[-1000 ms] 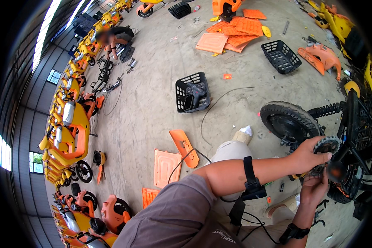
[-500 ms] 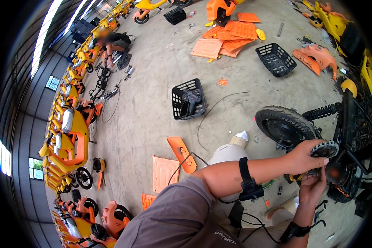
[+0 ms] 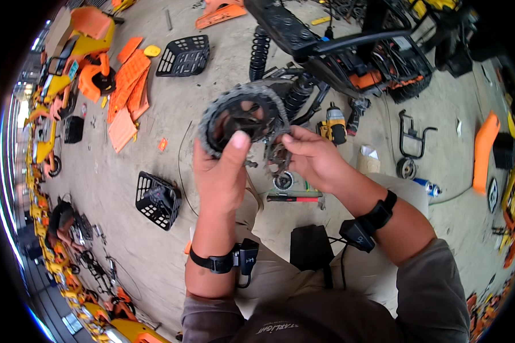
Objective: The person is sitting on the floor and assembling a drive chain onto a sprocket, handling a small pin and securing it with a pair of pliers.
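Observation:
A dark toothed sprocket with a greasy chain around its rim is raised in front of me. My left hand grips its lower left side, thumb laid across the face. On the lower right, my right hand pinches a bunched, hanging length of chain between thumb and fingers. Just beyond stand the black shock absorber and frame of a partly stripped scooter. Its rear wheel is mostly hidden behind the sprocket.
A yellow-black power tool and a darker one lie beyond my right hand. Below my hands are a hammer and a small toothed ring. Black baskets, orange panels and a spray can lie around. A person crouches far left.
My view has swung right, bringing the scooter frame and hands toward the middle. The sprocket has turned more face-on, and both hands keep hold, the right now on the hanging chain.

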### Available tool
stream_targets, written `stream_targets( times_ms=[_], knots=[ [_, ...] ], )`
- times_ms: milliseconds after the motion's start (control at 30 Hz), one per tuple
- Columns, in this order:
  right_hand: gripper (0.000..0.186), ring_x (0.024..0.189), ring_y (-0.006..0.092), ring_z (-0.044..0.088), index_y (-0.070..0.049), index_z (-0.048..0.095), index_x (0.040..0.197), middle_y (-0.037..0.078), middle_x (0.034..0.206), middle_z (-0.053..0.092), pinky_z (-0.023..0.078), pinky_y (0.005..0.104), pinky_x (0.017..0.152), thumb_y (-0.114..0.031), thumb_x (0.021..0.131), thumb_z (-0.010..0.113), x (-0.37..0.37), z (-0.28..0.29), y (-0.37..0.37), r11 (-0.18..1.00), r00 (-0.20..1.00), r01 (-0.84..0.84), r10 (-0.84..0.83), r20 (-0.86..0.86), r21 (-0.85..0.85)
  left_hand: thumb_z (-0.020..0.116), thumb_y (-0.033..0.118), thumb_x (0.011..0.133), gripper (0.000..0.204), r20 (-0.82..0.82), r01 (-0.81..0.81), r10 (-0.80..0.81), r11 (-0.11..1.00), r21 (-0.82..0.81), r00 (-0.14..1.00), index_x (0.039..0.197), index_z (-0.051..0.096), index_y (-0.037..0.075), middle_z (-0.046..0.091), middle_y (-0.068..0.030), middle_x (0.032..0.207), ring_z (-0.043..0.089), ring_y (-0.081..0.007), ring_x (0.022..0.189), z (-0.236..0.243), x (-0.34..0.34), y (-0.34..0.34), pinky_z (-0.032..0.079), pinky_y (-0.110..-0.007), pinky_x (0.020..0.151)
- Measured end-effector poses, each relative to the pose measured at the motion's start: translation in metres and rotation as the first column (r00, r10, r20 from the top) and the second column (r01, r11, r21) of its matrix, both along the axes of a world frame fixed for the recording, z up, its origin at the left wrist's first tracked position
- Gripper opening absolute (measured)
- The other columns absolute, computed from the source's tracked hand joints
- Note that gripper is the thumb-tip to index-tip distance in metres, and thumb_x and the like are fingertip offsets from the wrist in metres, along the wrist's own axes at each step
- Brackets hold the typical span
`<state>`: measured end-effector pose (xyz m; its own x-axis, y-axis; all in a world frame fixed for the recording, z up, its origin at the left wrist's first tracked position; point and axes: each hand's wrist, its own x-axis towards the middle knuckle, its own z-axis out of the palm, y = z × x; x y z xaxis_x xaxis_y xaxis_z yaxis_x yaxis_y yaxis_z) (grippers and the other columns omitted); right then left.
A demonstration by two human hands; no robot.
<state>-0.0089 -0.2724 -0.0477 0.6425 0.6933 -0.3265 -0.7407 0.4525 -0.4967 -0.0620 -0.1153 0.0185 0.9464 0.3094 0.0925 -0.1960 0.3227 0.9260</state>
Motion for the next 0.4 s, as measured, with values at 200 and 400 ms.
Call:
stream_targets(
  times_ms=[200,400],
  knots=[
    [0.028,0.107,0.0231,0.059,-0.003,0.053,0.120,0.010,0.112,0.061,0.046,0.0392,0.095,-0.021,0.099,0.049,-0.004,-0.001,0.011,0.971,0.980,-0.148,0.170,-0.107,0.190,0.064,0.017,0.089,0.050,0.019,0.026,-0.025,1.000,-0.014,1.000,0.133,0.044,0.003,0.055,-0.0127,0.128,0.055,-0.0293,0.116,0.000,-0.013,0.004,0.045,-0.047,0.098],
    [0.024,0.107,0.0209,0.058,-0.003,0.053,0.117,0.009,0.113,0.061,0.045,0.0400,0.097,-0.019,0.099,0.048,-0.006,-0.008,0.015,0.971,0.994,0.049,-0.023,-0.110,0.235,0.064,0.008,0.088,0.043,0.072,-0.096,0.100,0.994,-0.046,0.992,0.127,0.049,-0.003,0.058,-0.0149,0.123,0.058,-0.0267,0.112,0.005,-0.017,-0.011,0.043,-0.042,0.100]
  ],
)
